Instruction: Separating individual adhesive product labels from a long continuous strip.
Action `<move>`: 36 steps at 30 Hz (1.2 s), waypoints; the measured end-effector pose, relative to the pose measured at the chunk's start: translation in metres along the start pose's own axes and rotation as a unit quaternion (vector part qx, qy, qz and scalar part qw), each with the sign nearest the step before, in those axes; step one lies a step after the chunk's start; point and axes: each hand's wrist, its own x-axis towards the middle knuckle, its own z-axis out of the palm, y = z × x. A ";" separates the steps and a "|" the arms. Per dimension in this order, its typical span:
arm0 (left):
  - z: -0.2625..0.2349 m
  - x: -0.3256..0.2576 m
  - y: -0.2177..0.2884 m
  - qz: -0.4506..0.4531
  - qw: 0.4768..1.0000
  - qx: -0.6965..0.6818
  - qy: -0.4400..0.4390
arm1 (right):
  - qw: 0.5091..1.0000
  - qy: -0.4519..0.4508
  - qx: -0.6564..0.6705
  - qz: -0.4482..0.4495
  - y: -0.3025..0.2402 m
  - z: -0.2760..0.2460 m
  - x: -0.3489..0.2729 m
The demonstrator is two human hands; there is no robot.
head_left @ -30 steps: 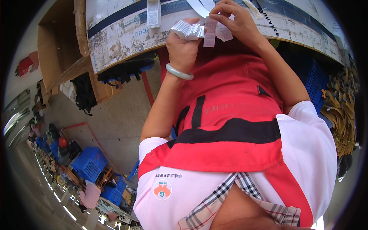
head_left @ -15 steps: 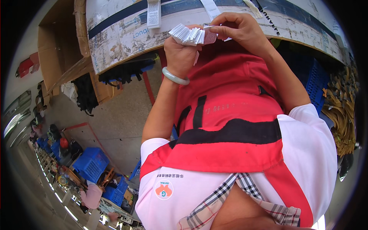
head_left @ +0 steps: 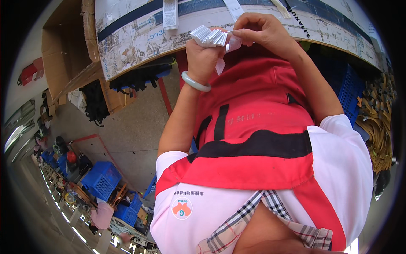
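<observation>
1. Hands: left hand [head_left: 204,53] is raised in front of the chest, fist clenched around a fanned stack of small white paper tags [head_left: 208,36]; a pale green bangle [head_left: 195,82] sits on that wrist.
2. Right hand [head_left: 263,30] meets the left from the other side; its fingertips [head_left: 237,33] pinch the edge of one tag at the end of the stack.
3. Tag stack location: held high, just under the edge of the worn worktable [head_left: 139,38], between the two hands and above the red apron [head_left: 253,122].
4. One loose white strip [head_left: 220,66] hangs below the left fist; what holds it cannot be told.
5. Worktable surface: scuffed white with a dark band; a white label strip [head_left: 170,13] lies on it, well apart from the hands.
6. Clothing: white sleeves, red apron with black stripe, checked collar at the lower edge.
7. Surroundings: cardboard box [head_left: 63,55] at upper left; blue plastic crates [head_left: 101,180] on the floor at lower left; another blue crate [head_left: 351,91] at right, beside a heap of tan strips [head_left: 378,127].
</observation>
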 end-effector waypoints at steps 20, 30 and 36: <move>0.005 0.002 -0.001 -0.201 0.963 -0.172 -0.050 | 0.931 0.164 -0.311 -0.102 0.021 -0.023 0.043; 0.002 0.018 -0.013 0.124 0.981 0.136 0.055 | 0.959 0.097 -0.196 -0.181 0.020 -0.010 0.026; 0.003 0.009 0.006 0.084 0.987 0.132 0.039 | 0.987 0.079 -0.105 -0.089 -0.005 0.002 0.012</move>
